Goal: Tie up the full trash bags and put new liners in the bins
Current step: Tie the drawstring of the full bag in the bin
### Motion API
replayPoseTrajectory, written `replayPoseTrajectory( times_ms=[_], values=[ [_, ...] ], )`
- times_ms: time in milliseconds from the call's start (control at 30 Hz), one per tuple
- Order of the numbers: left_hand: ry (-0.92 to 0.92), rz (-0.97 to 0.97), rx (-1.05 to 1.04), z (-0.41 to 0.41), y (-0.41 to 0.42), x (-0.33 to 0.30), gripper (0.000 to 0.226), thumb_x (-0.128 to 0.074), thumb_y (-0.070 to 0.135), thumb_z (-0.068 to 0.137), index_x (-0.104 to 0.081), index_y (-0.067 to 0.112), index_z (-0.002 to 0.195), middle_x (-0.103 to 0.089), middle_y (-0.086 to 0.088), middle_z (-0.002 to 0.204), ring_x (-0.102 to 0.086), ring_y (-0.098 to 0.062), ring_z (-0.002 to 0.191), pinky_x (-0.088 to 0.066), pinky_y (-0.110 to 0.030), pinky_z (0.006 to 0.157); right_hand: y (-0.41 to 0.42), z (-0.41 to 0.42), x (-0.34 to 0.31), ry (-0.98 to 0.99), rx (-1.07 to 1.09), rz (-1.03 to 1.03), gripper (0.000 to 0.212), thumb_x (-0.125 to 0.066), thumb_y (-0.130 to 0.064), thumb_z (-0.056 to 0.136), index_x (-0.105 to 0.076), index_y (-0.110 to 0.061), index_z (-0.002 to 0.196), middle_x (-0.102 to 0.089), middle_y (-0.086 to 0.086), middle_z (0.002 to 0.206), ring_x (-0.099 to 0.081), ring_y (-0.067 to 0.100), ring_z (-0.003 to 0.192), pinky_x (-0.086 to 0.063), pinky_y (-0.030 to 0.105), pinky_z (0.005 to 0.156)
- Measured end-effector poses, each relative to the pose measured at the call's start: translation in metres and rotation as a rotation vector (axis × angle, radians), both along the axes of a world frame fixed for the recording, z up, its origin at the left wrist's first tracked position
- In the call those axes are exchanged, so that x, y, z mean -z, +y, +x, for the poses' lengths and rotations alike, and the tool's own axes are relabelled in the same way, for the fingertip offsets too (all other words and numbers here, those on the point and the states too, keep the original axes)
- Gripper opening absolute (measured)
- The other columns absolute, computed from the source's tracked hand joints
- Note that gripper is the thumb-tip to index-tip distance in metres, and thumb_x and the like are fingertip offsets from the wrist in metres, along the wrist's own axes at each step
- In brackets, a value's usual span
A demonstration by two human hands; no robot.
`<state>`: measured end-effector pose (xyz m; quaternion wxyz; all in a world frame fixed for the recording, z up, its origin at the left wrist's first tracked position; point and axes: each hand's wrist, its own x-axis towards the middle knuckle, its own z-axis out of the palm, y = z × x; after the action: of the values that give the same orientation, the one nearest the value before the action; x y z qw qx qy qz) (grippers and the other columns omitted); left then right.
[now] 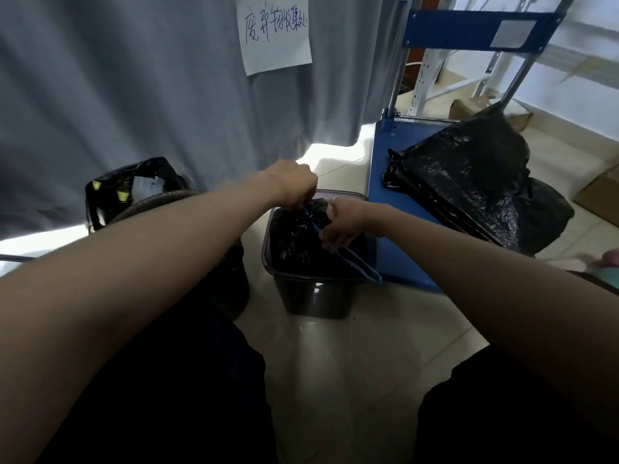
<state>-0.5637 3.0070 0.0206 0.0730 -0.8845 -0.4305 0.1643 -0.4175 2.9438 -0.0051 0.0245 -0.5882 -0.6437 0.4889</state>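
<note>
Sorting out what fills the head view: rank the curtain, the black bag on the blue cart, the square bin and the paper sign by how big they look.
1. Curtain, by far the largest.
2. Black bag on the blue cart.
3. Square bin, slightly smaller, though nearer the camera, so unsure.
4. Paper sign, smallest.

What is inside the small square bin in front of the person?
The square bin holds a black trash bag, gathered at the top, with a blue drawstring. Left hand and right hand grip its neck. The bag hides its contents.

Storeroom waste corner, handwritten paper sign (275, 31) on grey curtain (134, 78), metal shelving (432, 72), blue trolley (382, 169)
</note>
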Motion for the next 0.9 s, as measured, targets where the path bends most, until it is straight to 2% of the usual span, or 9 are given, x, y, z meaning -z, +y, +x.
replayPoseTrajectory(
  times_ms=[100,200,300,467,600,667,733,800,900],
  values=[
    [0.005,0.021,-0.033,0.001,-0.006,0.005,0.024,-0.066,0.017,0.083,-0.069,0.018,0.107,-0.065,-0.010,0.109,-0.064,-0.031,0.098,-0.041,-0.031,0.065,0.002,0.003,-0.004,0.159,0.097,0.031,0.018,-0.049,0.008,0.093,-0.043,-0.009,0.090,-0.070,0.019,0.084,-0.070,0.028,0.070,-0.054,0.030,0.054],
    [-0.096,-0.030,-0.129,-0.002,-0.005,0.002,0.022,-0.067,0.010,0.081,-0.072,0.012,0.103,-0.069,-0.012,0.097,-0.067,-0.031,0.092,-0.048,-0.032,0.069,0.006,0.012,-0.013,0.330,0.162,-0.002,0.018,-0.048,0.009,0.093,-0.059,-0.005,0.091,-0.071,0.022,0.091,-0.072,0.027,0.075,-0.058,0.026,0.058],
    [-0.226,-0.145,-0.226,-0.009,0.001,-0.002,0.015,-0.069,0.004,0.078,-0.075,0.010,0.090,-0.066,-0.005,0.060,-0.067,-0.019,0.058,-0.058,-0.031,0.069,0.006,0.015,-0.017,0.395,0.189,-0.031,0.028,-0.042,0.008,0.093,-0.069,-0.001,0.094,-0.073,0.017,0.089,-0.073,0.021,0.075,-0.059,0.023,0.065],
    [-0.592,-0.277,-0.369,-0.017,0.007,-0.005,0.011,-0.072,-0.003,0.075,-0.076,0.005,0.081,-0.068,-0.001,0.059,-0.058,0.001,0.039,-0.052,-0.017,0.054,0.004,0.017,-0.019,0.414,0.154,-0.020,0.032,-0.044,0.010,0.094,-0.072,-0.002,0.104,-0.075,0.013,0.093,-0.073,0.019,0.087,-0.059,0.024,0.080],
    [-0.906,-0.343,-0.485,-0.018,0.005,-0.011,0.012,-0.077,-0.003,0.069,-0.077,0.003,0.079,-0.069,0.001,0.057,-0.061,-0.004,0.044,-0.047,-0.014,0.044,0.005,0.016,-0.019,0.510,0.270,0.047,0.016,-0.061,0.003,0.090,-0.070,0.005,0.103,-0.073,0.015,0.091,-0.071,0.020,0.083,-0.058,0.019,0.069],
    [-0.983,-0.351,-0.484,-0.016,0.004,-0.011,0.013,-0.078,-0.004,0.068,-0.077,0.001,0.080,-0.071,-0.007,0.062,-0.064,-0.009,0.051,-0.052,-0.018,0.051,0.006,0.013,-0.017,0.525,0.334,0.104,0.019,-0.068,-0.007,0.088,-0.070,0.005,0.102,-0.071,0.012,0.090,-0.069,0.017,0.079,-0.055,0.015,0.062],
    [-1.013,-0.344,-0.482,-0.014,0.002,-0.009,0.012,-0.076,-0.003,0.068,-0.078,0.002,0.079,-0.072,-0.017,0.072,-0.065,-0.018,0.063,-0.058,-0.028,0.066,0.010,0.010,-0.015,0.511,0.434,0.186,0.013,-0.070,-0.013,0.088,-0.073,-0.002,0.095,-0.071,0.007,0.084,-0.066,0.012,0.075,-0.052,0.013,0.059],
    [-1.036,-0.329,-0.488,-0.011,0.001,-0.007,0.013,-0.075,-0.004,0.068,-0.078,0.004,0.077,-0.072,-0.018,0.074,-0.066,-0.020,0.065,-0.058,-0.029,0.069,0.016,0.008,-0.014,0.518,0.565,0.244,0.008,-0.068,-0.011,0.089,-0.074,-0.007,0.090,-0.070,0.005,0.082,-0.062,0.012,0.073,-0.052,0.018,0.066],
    [-1.056,-0.322,-0.491,-0.008,0.000,-0.007,0.013,-0.074,-0.006,0.068,-0.077,0.004,0.074,-0.072,-0.016,0.072,-0.065,-0.019,0.063,-0.053,-0.024,0.063,0.022,0.003,-0.013,0.552,0.725,0.242,0.009,-0.065,-0.009,0.090,-0.073,-0.006,0.090,-0.069,0.008,0.086,-0.062,0.012,0.072,-0.056,0.023,0.071]
  ],
)
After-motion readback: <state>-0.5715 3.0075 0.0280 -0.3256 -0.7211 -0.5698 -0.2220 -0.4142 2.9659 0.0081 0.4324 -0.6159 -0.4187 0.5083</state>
